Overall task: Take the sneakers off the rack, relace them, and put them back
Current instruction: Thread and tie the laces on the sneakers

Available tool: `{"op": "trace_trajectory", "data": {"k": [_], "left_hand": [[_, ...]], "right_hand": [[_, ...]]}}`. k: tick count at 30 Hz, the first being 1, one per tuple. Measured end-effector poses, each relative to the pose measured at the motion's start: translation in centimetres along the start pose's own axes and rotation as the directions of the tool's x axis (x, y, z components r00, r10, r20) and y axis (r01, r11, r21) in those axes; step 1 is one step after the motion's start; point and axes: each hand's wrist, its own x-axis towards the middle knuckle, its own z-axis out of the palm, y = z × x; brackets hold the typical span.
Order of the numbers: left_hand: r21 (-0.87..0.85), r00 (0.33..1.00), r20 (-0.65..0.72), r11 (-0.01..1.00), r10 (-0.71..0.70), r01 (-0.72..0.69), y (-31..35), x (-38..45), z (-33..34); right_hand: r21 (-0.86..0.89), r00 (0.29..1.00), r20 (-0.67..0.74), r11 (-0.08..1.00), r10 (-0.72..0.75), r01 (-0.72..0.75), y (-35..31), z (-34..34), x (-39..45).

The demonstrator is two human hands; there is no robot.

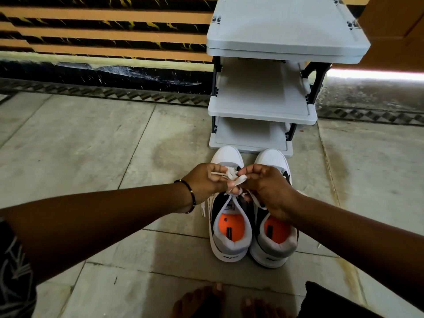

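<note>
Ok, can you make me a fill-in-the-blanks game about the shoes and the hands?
1. Both sneakers stand on the ____, in front of the rack.
2. The left hand and right hand are both pinching a white ____.
3. The insoles inside the sneakers are ____.
4. The rack's shelves hold ____ shoes.

Missing words: floor; shoelace; orange; no
</note>
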Motion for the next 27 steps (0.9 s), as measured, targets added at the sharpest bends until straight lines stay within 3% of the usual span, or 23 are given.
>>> {"op": "trace_trajectory", "data": {"k": [3, 7, 13, 18, 27], "left_hand": [[0.085, 0.997, 0.072, 0.996, -0.013, 0.006, 0.1, -0.2, -0.7], [0.068, 0.996, 0.088, 0.997, -0.030, 0.024, -0.4, -0.7, -0.7], [0.091, 1.000, 0.007, 0.995, -0.029, 0.028, -0.2, -0.6, -1.2], [0.206, 0.995, 0.068, 0.977, -0.069, 0.054, 0.2, -0.7, -1.5], [0.256, 0.997, 0.063, 0.966, -0.051, 0.033, 0.8, -0.4, -1.1]], "right_hand": [[-0.169, 0.989, 0.090, 0.976, -0.121, 0.135, 0.3, -0.3, -0.5], [-0.355, 0.956, 0.172, 0.890, -0.239, 0.286, 0.6, -0.5, -0.4], [-0.589, 0.907, 0.349, 0.698, -0.235, 0.407, 0.3, 0.0, -0.5], [-0.659, 0.887, 0.237, 0.604, -0.397, 0.447, 0.3, 0.1, -0.5], [-0.600, 0.932, 0.066, 0.731, -0.358, 0.323, 0.4, 0.1, 0.2]]}}
